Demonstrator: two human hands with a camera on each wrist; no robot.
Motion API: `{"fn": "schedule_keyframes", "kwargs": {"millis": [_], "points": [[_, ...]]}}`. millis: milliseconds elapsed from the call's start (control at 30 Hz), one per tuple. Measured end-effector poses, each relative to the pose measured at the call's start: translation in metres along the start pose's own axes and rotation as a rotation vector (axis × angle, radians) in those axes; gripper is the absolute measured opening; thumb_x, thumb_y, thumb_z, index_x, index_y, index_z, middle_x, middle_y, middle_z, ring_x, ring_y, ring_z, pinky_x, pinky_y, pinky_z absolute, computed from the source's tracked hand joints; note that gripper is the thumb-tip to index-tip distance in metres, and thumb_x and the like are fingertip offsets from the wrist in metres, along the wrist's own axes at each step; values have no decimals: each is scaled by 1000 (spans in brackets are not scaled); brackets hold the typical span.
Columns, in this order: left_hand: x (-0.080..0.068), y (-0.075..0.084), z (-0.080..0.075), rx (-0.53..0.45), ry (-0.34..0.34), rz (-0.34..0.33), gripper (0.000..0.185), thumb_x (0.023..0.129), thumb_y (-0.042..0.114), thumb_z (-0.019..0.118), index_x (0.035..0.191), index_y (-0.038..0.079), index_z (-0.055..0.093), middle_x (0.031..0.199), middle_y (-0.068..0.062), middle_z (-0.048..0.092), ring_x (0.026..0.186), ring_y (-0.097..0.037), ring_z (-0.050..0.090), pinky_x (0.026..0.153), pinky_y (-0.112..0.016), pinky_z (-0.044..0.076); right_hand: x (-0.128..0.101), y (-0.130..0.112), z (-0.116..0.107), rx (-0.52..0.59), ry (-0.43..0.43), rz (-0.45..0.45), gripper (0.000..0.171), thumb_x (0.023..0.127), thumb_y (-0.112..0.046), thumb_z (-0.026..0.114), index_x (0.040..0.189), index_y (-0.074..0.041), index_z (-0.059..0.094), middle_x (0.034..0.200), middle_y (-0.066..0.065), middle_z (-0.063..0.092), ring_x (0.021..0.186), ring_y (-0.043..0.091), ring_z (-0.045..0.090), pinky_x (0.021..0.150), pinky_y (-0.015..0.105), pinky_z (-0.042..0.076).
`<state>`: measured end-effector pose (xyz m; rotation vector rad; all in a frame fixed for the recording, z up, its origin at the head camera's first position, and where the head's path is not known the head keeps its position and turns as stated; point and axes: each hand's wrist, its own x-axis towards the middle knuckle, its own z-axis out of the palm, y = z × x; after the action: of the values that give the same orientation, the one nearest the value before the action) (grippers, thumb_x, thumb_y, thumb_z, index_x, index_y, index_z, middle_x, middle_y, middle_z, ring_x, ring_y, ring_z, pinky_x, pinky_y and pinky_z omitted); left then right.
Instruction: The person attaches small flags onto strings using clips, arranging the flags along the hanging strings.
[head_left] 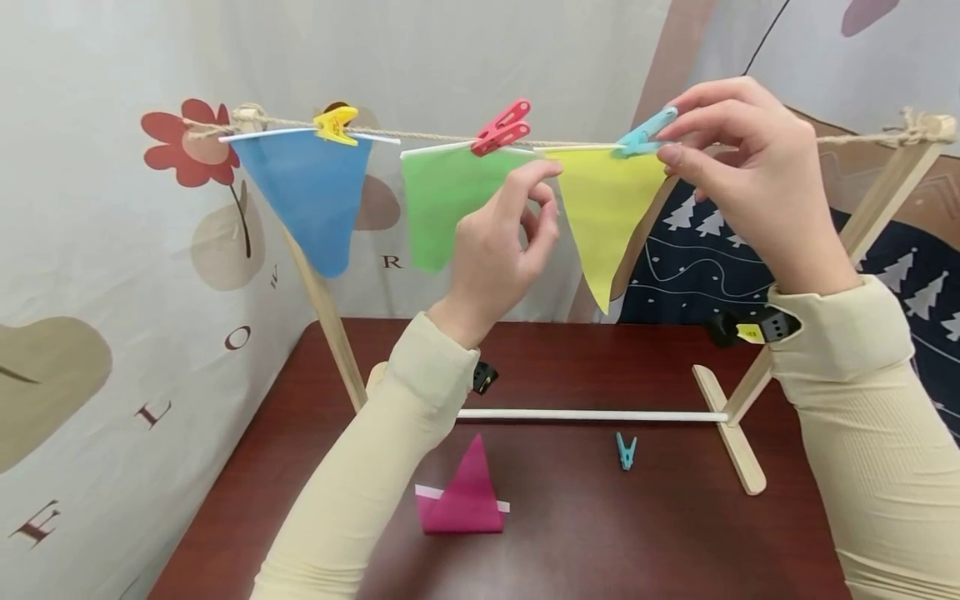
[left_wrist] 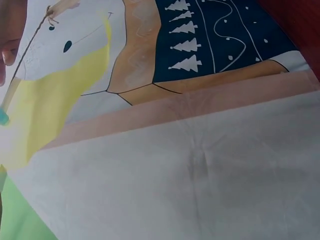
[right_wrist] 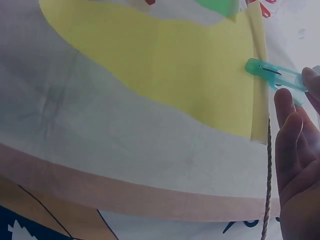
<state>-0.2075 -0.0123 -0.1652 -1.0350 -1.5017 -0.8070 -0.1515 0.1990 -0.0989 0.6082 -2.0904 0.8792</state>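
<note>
My right hand (head_left: 750, 158) pinches the handles of a light blue clothespin (head_left: 645, 133) between thumb and fingers. That clothespin sits on the top edge of a yellow triangular flag (head_left: 603, 217) at the twine, also seen in the right wrist view. Beside the yellow flag's upper left corner is my left hand (head_left: 502, 237), index finger extended and thumb apart from it; whether it touches the flag is unclear. Behind the left hand hangs a green flag (head_left: 435, 208) under a red clothespin (head_left: 502, 127). A blue flag (head_left: 303, 196) hangs farther left with a yellow clothespin (head_left: 335, 125).
Twine (head_left: 427, 136) runs between the posts of a wooden stand (head_left: 892, 200), with a white rod (head_left: 585, 414) low across it. On the dark red table (head_left: 570, 533) lie a folded magenta flag (head_left: 465, 500) and another blue clothespin (head_left: 626, 452). A printed cloth stands behind.
</note>
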Motion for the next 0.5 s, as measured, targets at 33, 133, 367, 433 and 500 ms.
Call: {"fn": "schedule_keyframes", "kwargs": {"millis": [33,133,367,433,500], "points": [[-1,0,0,3,-4,-3,25,84,8,46,108,5,50,75,1,55,58,-3,50,47,-17,36,0,0,0,8,1,5,23,80,-8,64,101,0,66,113,2,52,80,12,54,63,12,44],[-4,0,-3,15,-18,-10,23,84,8,46,105,4,52,76,1,55,59,-3,49,48,-17,37,-2,-1,0,29,19,19,23,81,-9,64,103,-2,65,113,2,52,79,11,56,62,12,44],[-15,-3,-9,38,-76,-34,19,84,8,47,101,5,54,78,1,54,59,-4,48,48,-18,37,-11,0,0,71,99,-103,23,85,-7,57,107,1,61,109,10,54,73,13,59,54,15,43],[-18,-4,-10,41,-79,-43,19,83,7,48,101,5,54,78,0,55,58,-5,49,48,-19,38,-15,3,1,96,129,-108,24,86,-6,56,108,2,60,107,11,54,71,14,59,52,16,43],[-21,-4,-11,42,-84,-51,19,83,7,48,101,5,54,79,1,55,59,-4,48,48,-18,38,-19,6,2,124,159,-76,25,85,-5,56,109,1,60,106,12,55,68,14,59,51,16,42]]}}
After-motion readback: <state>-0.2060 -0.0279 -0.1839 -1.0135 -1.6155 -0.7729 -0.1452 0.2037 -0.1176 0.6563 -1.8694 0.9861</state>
